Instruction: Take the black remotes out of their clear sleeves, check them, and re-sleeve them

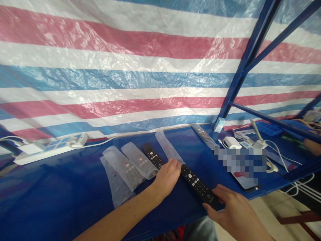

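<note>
A black remote control [197, 182] slants across the blue table, its lower end pinched between the thumb and fingers of my right hand [232, 206]. Its upper end meets the mouth of a frosted plastic sleeve [167, 144]; whether the tip is inside cannot be made out. My left hand [168, 177] is closed at that mouth, gripping the sleeve's edge. Just left of it lies a second bare remote [151, 154], partly behind my fingers. Further left, a sleeved remote [140, 162] overlaps another sleeved remote [122, 167] and a plastic sleeve [114, 185].
One more sleeved remote [204, 135] lies at the back. A power strip [52, 147] stands at the left against a striped sheet [125, 77]. On the right are a small box [219, 125], a white charger [232, 142], cables, a phone-like slab [245, 183] and a blue metal frame [238, 80].
</note>
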Action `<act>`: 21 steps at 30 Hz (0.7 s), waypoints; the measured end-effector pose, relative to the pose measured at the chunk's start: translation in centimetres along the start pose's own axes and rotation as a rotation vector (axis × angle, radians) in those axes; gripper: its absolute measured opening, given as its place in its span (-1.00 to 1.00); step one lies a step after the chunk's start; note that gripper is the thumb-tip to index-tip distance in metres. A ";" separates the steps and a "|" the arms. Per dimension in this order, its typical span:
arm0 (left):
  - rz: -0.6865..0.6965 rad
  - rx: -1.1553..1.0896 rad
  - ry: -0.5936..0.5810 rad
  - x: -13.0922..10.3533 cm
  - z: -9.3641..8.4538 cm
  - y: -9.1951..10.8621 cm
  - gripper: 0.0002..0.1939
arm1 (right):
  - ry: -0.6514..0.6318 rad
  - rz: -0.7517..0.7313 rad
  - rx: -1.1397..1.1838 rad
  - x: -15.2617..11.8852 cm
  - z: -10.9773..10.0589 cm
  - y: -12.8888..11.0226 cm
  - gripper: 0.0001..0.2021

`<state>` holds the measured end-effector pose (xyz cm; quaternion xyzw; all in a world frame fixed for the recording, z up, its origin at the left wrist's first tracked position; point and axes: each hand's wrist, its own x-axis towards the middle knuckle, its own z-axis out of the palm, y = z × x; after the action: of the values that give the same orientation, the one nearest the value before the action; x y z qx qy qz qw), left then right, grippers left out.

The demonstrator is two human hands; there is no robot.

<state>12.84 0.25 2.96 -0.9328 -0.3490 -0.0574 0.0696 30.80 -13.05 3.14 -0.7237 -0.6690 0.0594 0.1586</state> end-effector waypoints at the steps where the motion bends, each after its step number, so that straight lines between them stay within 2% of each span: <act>1: 0.023 0.001 0.012 0.0 0.1 0.1 -0.75 | -0.004 0.010 -0.016 0.3 0.1 -0.3 -0.82; 5: 0.103 0.010 0.038 0.0 0.2 0.3 -0.79 | 0.017 0.037 -0.080 2.0 1.0 -1.9 -0.82; 8: 0.110 0.010 0.025 0.0 0.1 0.4 -0.79 | 0.042 0.011 -0.079 3.5 1.6 -2.6 -0.79; 10: 0.072 -0.008 0.018 0.1 0.0 0.3 -0.77 | 0.048 -0.039 -0.034 4.3 1.8 -2.5 -0.76; 15: -0.024 -0.060 -0.023 0.0 -0.2 -0.1 -0.74 | -0.045 -0.181 0.149 4.8 1.8 -0.6 -0.80; 18: -0.011 -0.088 -0.045 -0.2 -0.5 -0.1 -0.75 | 0.005 -0.158 0.128 5.2 2.0 -0.2 -0.74; 21: 0.008 -0.095 -0.034 -0.4 -0.9 0.5 -0.78 | 0.067 -0.123 0.073 6.5 2.4 -1.2 -0.67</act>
<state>12.76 -0.52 3.74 -0.9372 -0.3434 -0.0578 0.0194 29.60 -6.23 2.07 -0.6767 -0.7038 0.0495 0.2104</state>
